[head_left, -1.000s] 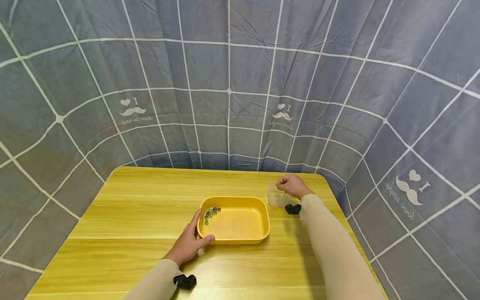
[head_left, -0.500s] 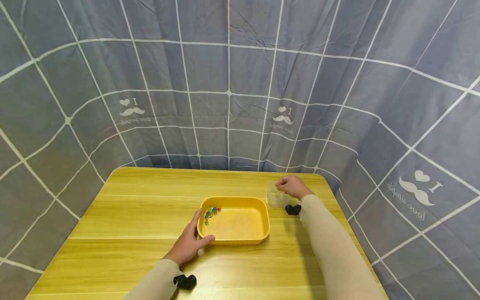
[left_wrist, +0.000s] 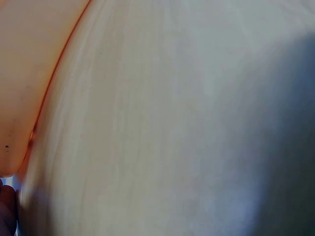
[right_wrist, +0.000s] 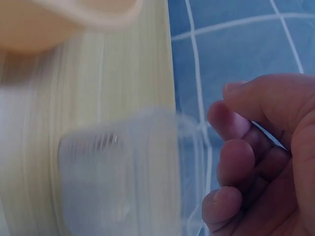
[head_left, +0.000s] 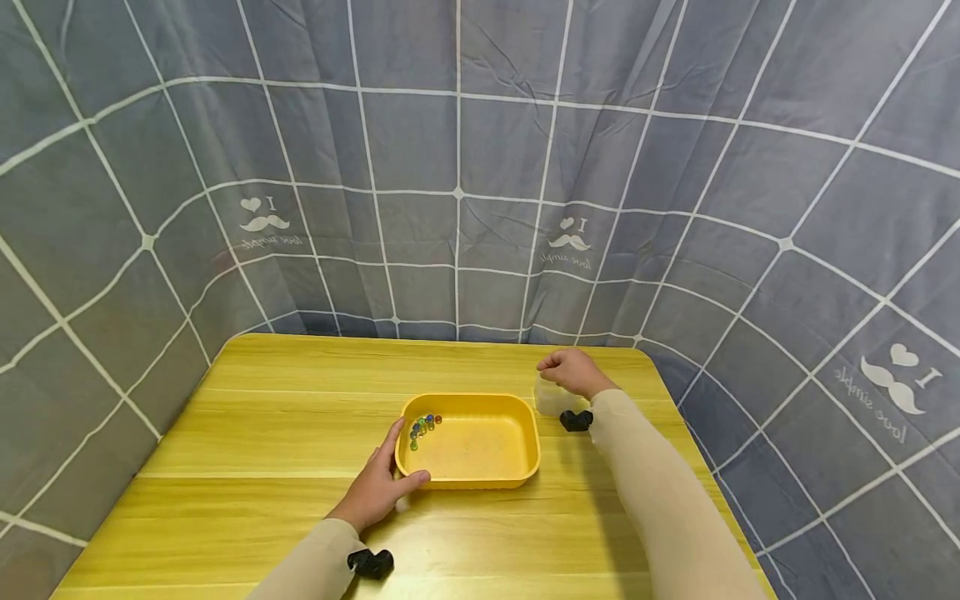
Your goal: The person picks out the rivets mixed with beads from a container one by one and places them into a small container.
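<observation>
A yellow plastic tub (head_left: 480, 440) sits on the table, with several glass marbles (head_left: 420, 426) gathered at its left end inside. My left hand (head_left: 378, 483) grips its near left corner, thumb at the front rim and fingers along the left wall. Only a fingertip and the tub's side show in the left wrist view. To the right of the tub stands a small clear plastic box (right_wrist: 120, 182). Above this box is my right hand (head_left: 572, 372), its fingers loosely curled. In the right wrist view the thumb lies close to the index fingertip, and nothing shows between them.
The wood-grain table (head_left: 285, 417) reaches back to a grey curtain (head_left: 495, 167) with white grid lines, which surrounds it behind and at both sides. Black wrist mounts (head_left: 371, 564) sit on the sleeves.
My right hand has shifted slightly left over the clear box. My left hand, the tub and the marbles in it stay put.
</observation>
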A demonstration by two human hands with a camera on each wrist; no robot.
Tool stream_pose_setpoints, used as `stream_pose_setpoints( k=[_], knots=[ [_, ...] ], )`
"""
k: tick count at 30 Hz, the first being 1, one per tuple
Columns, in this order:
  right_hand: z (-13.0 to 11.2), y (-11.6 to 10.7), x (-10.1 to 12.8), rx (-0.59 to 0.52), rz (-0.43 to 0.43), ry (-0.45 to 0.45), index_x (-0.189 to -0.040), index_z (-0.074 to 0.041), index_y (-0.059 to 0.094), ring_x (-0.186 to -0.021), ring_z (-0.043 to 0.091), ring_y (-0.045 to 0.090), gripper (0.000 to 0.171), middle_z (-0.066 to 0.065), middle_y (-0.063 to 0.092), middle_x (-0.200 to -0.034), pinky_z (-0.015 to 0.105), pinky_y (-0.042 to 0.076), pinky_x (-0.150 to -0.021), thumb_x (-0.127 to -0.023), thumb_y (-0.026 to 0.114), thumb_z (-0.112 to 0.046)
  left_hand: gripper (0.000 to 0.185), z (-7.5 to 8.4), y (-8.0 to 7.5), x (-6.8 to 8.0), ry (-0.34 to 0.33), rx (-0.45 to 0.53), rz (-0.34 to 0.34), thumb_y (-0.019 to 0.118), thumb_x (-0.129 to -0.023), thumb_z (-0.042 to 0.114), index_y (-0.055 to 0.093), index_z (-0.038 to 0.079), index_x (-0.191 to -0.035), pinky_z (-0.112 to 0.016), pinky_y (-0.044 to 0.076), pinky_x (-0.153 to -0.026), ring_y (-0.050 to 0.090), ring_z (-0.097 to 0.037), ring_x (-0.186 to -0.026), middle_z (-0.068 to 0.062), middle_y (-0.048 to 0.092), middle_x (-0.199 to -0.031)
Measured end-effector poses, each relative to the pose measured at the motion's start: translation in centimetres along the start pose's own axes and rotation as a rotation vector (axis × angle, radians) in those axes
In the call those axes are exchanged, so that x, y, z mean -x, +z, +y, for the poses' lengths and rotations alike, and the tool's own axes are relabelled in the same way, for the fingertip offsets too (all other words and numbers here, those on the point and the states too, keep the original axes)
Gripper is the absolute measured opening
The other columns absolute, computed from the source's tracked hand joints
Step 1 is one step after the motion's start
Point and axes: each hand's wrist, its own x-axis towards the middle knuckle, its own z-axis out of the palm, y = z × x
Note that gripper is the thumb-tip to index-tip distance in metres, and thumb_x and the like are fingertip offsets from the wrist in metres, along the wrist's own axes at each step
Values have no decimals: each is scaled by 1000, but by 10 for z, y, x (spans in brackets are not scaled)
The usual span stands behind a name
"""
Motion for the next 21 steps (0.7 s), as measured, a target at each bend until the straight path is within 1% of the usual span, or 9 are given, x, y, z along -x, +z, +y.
stream_pose_setpoints(
  k=[7,10,15,19,21],
  knots=[
    [-33,13,-2,-5,-23,-70,-117,-9,79,-111,28,72,21,10,78,-120,46,59,-98,-102,68,-19,108,3,-4,2,-16,13,-12,83,-91,41,11,33,-171,-47,47,-116,56,-31,-138,-23,47,-153],
    [-46,20,-3,-16,-39,-96,-116,-8,79,-109,27,72,20,9,78,-118,45,60,-97,-101,69,-18,107,4,-5,3,-19,10,-14,83,-92,41,11,33,-171,-49,46,-116,54,-32,-139,-22,47,-152],
    [-63,34,-6,-3,-66,-135,-115,-10,80,-101,19,72,19,4,79,-111,39,60,-92,-100,70,-16,107,1,-5,2,-19,-4,-11,83,-92,42,11,34,-171,-50,45,-117,53,-32,-139,-21,48,-151],
    [-75,46,-9,15,-84,-171,-114,-12,81,-93,14,71,19,1,80,-105,34,60,-84,-99,71,-16,108,0,-5,2,-14,-8,-7,83,-91,42,11,33,-171,-50,45,-117,53,-32,-138,-21,49,-151],
    [-82,53,-9,19,-95,-185,-114,-13,81,-91,13,70,18,0,80,-104,32,59,-82,-99,72,-17,108,0,-5,1,-11,-9,-6,83,-91,42,11,33,-171,-51,44,-118,53,-32,-139,-20,49,-151]
  ],
)
